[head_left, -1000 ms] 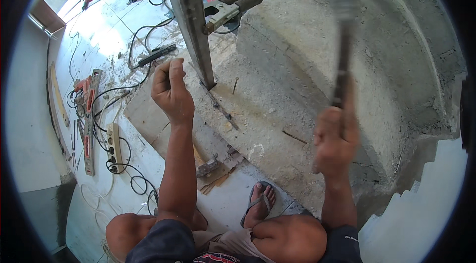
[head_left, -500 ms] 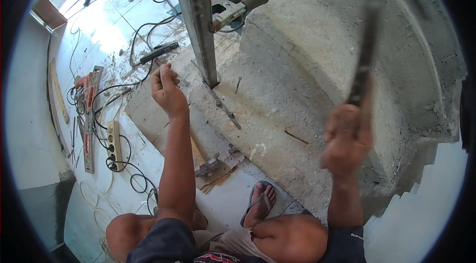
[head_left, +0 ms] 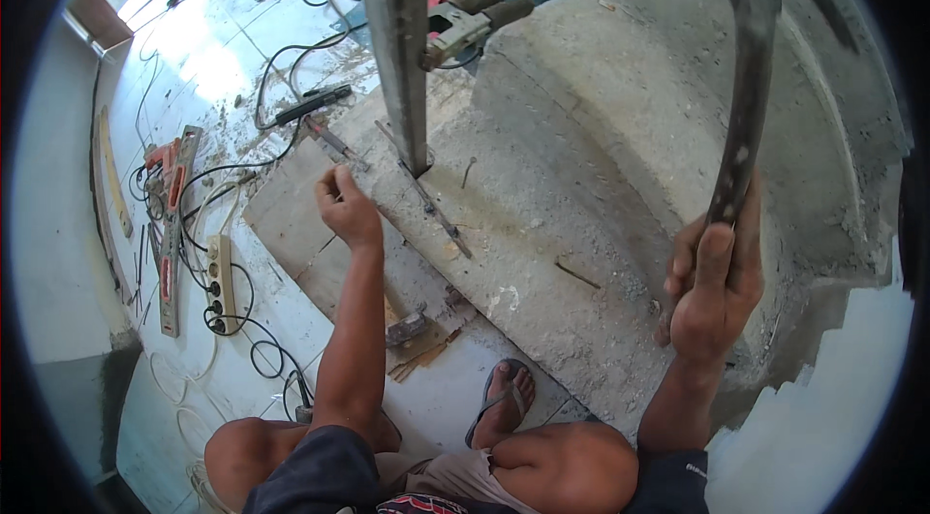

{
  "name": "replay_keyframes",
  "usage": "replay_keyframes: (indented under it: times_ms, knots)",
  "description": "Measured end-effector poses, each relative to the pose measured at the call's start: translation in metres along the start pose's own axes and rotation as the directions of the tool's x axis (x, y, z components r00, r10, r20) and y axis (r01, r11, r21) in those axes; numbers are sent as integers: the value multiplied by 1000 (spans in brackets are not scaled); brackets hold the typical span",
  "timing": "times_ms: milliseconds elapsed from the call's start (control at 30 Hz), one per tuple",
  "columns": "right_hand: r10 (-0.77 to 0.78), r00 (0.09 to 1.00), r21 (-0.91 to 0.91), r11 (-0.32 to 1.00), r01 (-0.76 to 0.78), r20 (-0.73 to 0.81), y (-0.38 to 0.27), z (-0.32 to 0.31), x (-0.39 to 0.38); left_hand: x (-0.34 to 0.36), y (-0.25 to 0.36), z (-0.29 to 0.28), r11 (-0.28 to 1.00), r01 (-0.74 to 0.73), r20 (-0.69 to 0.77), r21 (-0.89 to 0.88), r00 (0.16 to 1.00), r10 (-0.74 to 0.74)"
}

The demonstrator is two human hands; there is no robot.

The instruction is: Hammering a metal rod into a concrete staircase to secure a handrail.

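My right hand (head_left: 715,296) grips a claw hammer (head_left: 744,117) by its dark handle and holds it upright, head at the top, above the concrete steps. My left hand (head_left: 349,209) is closed, fingertips pressed together, left of a square metal post (head_left: 395,49). Anything inside those fingers is too small or hidden to make out. At the foot of the post a thin metal bar (head_left: 436,211) lies on the concrete step (head_left: 523,223). One bent nail (head_left: 468,172) and a rusty rod piece (head_left: 577,274) rest on the same step.
A clamp-like tool (head_left: 475,30) is beside the post. Another hammer (head_left: 407,326) lies near my left forearm. Leftward on the tiles are a spirit level (head_left: 176,243), a power strip (head_left: 221,272), an electrode holder (head_left: 312,104) and tangled cables. My sandalled foot (head_left: 504,403) stands by the step.
My right hand and the hammer have shifted rightward, and the hammer is less blurred. My left hand has come lower and slightly right, uncovering a reddish-handled tool behind it.
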State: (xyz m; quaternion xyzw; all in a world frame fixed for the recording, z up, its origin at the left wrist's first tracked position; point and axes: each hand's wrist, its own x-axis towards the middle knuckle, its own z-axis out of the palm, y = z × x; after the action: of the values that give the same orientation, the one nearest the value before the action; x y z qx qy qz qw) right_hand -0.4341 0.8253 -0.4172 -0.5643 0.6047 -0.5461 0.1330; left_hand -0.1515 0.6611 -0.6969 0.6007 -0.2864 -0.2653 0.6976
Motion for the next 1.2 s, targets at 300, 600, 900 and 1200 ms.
replay_keyframes:
  times_ms: [300,600,900,1200]
  knots:
    - [410,912,-202,895,-398,22,77,-8,-116,-108,82,61,783,-549,724,294,662,192]
    - [540,841,2,841,-540,-29,152,-29,-145,-82,70,55,667,-711,827,225,501,255]
    - [377,922,-85,925,-371,81,105,-3,-120,-77,63,69,460,-817,900,348,429,80]
    - [182,983,-83,980,-179,30,142,-15,-126,-56,128,19,385,-885,890,-261,-66,450]
